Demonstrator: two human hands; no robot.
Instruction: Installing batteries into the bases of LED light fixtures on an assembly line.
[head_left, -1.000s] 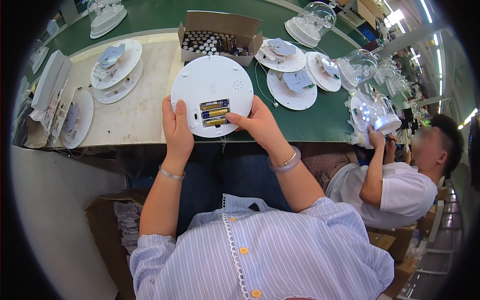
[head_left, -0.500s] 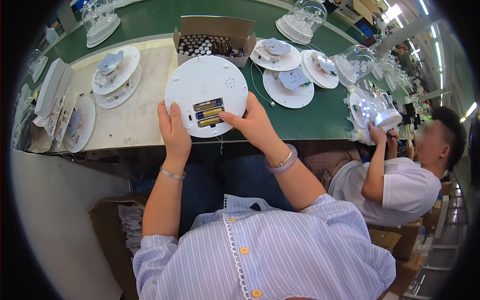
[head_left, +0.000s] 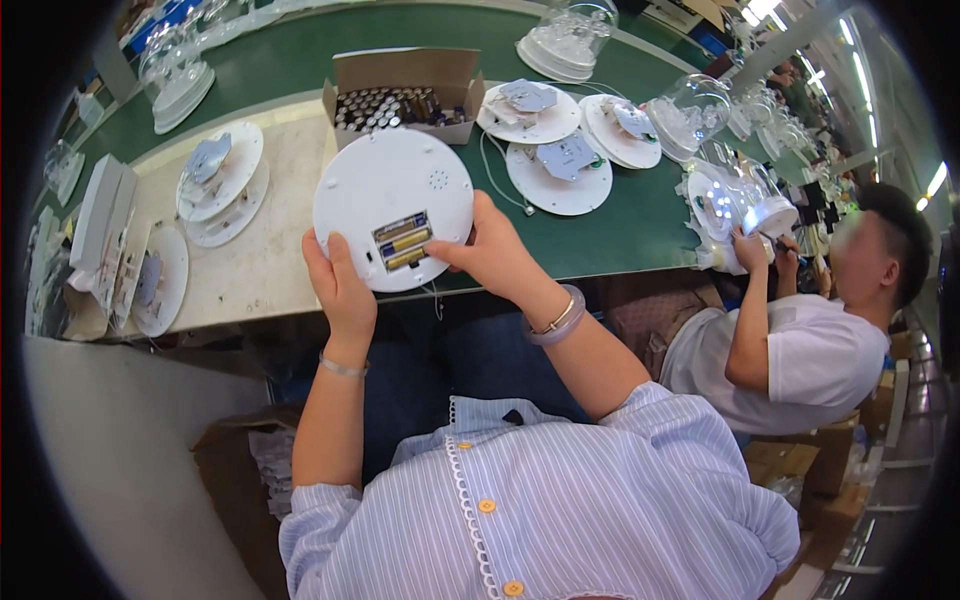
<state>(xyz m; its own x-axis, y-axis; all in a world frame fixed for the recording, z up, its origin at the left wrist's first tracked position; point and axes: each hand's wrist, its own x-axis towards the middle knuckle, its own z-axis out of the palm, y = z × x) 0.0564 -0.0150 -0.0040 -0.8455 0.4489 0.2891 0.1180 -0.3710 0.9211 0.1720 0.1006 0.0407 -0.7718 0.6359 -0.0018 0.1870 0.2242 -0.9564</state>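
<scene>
Between my two hands I hold a round white plastic base over the bench's front edge, its underside turned up. Its rectangular battery compartment is uncovered, with several batteries lying side by side in it. My left hand grips the left rim, thumb on top and the other fingers mostly hidden beneath. My right hand holds the right rim, and its thumb reaches to the compartment's right edge, at the batteries' ends. A thin pale wire hangs below the base.
An open cardboard box of batteries stands just behind the base. White discs with circuit boards lie left and right. Clear domes stand farther back. At the right, a co-worker handles a lit dome lamp.
The whole view has shifted and tilted slightly. The base has turned a little counter-clockwise in my hands. Both hands keep their hold, and my right thumb stays beside the batteries.
</scene>
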